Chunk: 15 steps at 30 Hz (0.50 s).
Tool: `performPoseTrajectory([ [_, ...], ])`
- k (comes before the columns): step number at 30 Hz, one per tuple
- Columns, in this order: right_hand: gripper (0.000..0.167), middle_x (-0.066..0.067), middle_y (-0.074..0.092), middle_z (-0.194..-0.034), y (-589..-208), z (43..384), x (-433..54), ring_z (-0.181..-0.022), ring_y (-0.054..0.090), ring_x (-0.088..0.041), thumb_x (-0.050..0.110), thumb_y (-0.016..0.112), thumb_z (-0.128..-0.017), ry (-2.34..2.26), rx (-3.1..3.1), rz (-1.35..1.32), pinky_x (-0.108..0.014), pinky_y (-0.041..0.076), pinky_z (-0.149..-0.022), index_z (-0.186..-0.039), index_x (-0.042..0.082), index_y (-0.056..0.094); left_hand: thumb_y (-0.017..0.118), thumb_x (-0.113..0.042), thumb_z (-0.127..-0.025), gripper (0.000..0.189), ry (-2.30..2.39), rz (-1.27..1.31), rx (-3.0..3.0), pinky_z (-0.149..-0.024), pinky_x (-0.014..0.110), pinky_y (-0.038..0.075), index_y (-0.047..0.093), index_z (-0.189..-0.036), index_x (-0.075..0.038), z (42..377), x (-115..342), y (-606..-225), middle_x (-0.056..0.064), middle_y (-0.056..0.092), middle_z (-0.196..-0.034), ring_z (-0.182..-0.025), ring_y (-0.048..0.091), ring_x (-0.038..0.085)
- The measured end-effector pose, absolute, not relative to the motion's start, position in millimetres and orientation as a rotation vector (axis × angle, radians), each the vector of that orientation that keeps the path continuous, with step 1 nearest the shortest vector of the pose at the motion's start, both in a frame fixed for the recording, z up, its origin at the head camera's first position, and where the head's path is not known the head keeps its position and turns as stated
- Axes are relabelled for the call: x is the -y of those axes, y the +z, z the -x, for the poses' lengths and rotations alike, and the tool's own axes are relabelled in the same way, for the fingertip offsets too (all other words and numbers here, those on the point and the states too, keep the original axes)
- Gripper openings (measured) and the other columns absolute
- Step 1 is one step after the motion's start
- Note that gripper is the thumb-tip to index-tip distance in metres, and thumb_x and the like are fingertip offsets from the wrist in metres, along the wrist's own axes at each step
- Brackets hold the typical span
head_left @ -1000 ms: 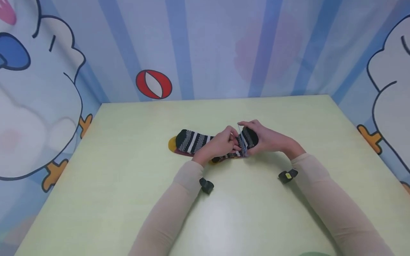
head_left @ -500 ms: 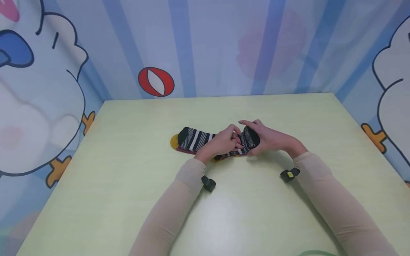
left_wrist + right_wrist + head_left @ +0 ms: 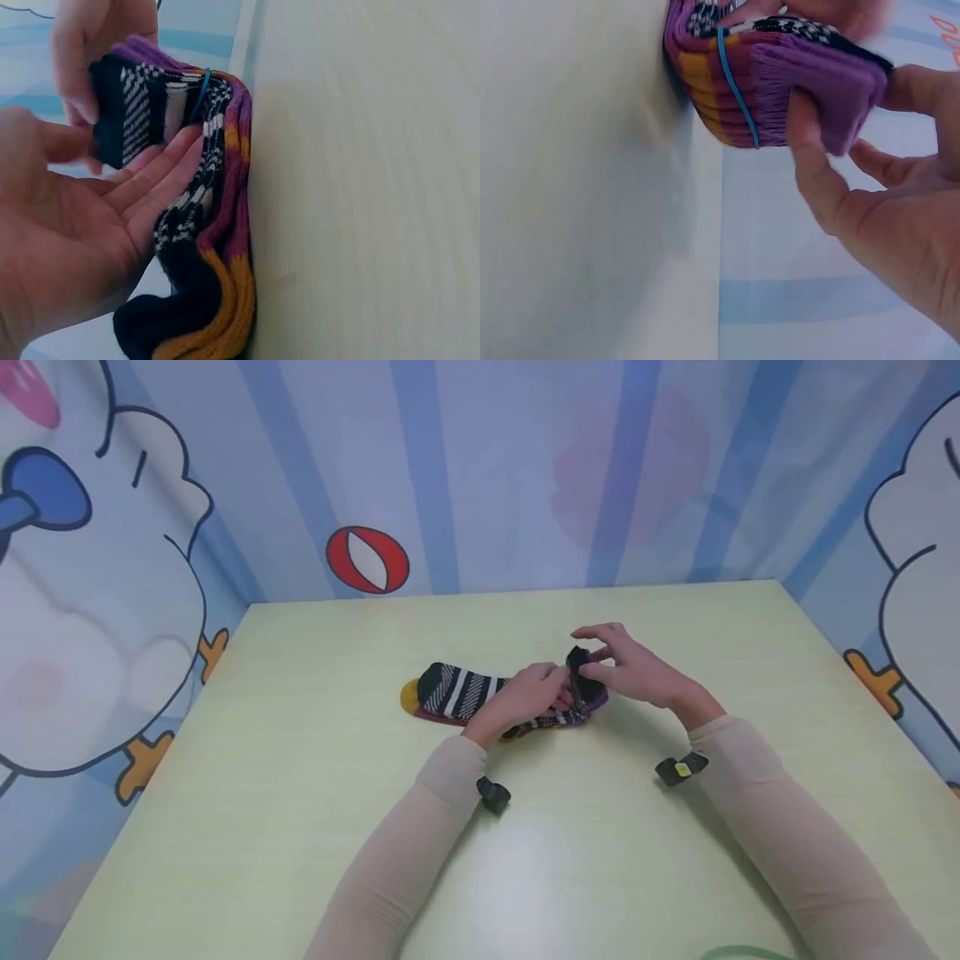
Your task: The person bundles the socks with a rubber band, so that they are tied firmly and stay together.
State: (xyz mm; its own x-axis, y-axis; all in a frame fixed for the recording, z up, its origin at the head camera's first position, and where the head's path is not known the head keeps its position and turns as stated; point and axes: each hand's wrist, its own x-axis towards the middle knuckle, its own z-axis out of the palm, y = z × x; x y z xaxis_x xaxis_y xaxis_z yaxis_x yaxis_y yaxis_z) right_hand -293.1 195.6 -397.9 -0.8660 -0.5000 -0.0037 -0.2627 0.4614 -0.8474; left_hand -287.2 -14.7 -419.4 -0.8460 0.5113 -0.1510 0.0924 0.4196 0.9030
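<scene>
Black-and-white patterned socks [image 3: 465,691] lie stacked over maroon and mustard ones [image 3: 236,277]. Their cuff end [image 3: 840,97] is folded up, and a thin blue rubber band [image 3: 737,90] runs round it. My left hand [image 3: 525,693] is at the fold; in the left wrist view its extended fingers reach under the raised cuffs, with the blurred thumb near the cuff edge. From the right, my right hand [image 3: 637,668] pinches the cuffs, its thumb pressing the purple knit in the right wrist view. Part of the stack is hidden behind the left hand.
The socks rest on a pale green table [image 3: 337,777]. Behind it stands a blue striped backdrop [image 3: 517,468] with cartoon figures. Part of a green curved thing [image 3: 742,952] shows at the bottom edge.
The right hand has left the band it was stretching a second ago and shifted onto the cuffs. The sock end has been tilted up, showing its dark edge and purple knit.
</scene>
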Motion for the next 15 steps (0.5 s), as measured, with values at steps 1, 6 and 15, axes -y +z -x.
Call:
performPoseTrajectory([
  [1,0.054,-0.021,0.024,-0.149,-398.6,292.9,-194.0,-0.133,0.043,-0.039,0.018,0.050,-0.104,-1.418,-2.418,0.644,-0.050,0.050,-0.095,-0.153,0.008,0.031,0.037,-0.050,-0.106,0.055,1.429,-0.482,-2.254,-0.085,0.034,0.055,0.060,-0.121,-0.002,286.7,14.9,-418.9,0.011,0.066,-0.105,-0.096,0.066,0.020],
  [6,0.057,-0.016,0.020,-0.159,-405.8,293.4,-187.8,-0.132,0.045,-0.040,0.022,0.046,-0.106,-1.666,-2.187,0.616,-0.046,0.056,-0.085,-0.155,0.005,0.023,0.039,-0.080,-0.089,0.089,1.422,-0.384,-2.247,-0.086,0.033,0.055,0.062,-0.126,-0.001,285.7,17.0,-420.9,0.011,0.062,-0.122,-0.099,0.067,0.018],
  [15,0.072,-0.012,-0.001,-0.166,-405.6,295.5,-183.4,-0.149,0.008,-0.042,0.037,0.037,-0.107,-1.893,-1.846,0.573,-0.059,0.051,-0.090,-0.160,0.007,-0.001,0.039,-0.079,-0.090,0.089,1.426,-0.356,-2.298,-0.075,0.032,0.058,0.061,-0.124,0.001,287.5,15.5,-419.9,0.013,0.064,-0.115,-0.091,0.069,0.020],
])
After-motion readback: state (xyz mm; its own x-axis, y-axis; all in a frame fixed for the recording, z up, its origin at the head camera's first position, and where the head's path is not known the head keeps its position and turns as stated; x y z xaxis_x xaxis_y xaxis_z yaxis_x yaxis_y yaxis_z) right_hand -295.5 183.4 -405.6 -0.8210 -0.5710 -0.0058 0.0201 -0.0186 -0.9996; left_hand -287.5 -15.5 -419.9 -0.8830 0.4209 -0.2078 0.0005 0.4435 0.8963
